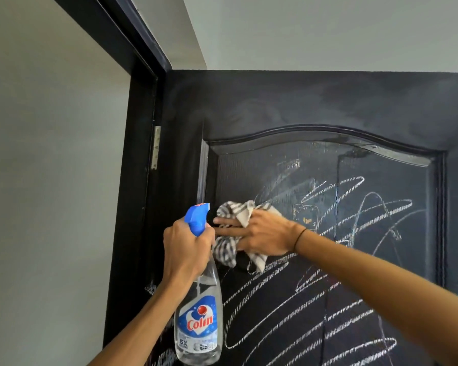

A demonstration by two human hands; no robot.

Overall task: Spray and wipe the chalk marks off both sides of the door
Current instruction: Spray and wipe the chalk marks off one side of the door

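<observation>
A black panelled door (302, 107) fills the right half of the head view, covered with white chalk scribbles (328, 286) across its inset panel. My left hand (187, 249) grips the neck of a clear spray bottle (198, 323) with a blue trigger head, held upright near the door's hinge side. My right hand (259, 231) presses a grey-and-white checked cloth (236, 215) against the panel's upper left area, its fingers stretched out toward the left. Above the cloth the surface looks smeared and hazy.
The black door frame (132, 159) with a metal hinge (156, 147) stands left of the door. A grey wall (50, 180) lies further left, and a pale wall (328, 30) shows above the door's top edge.
</observation>
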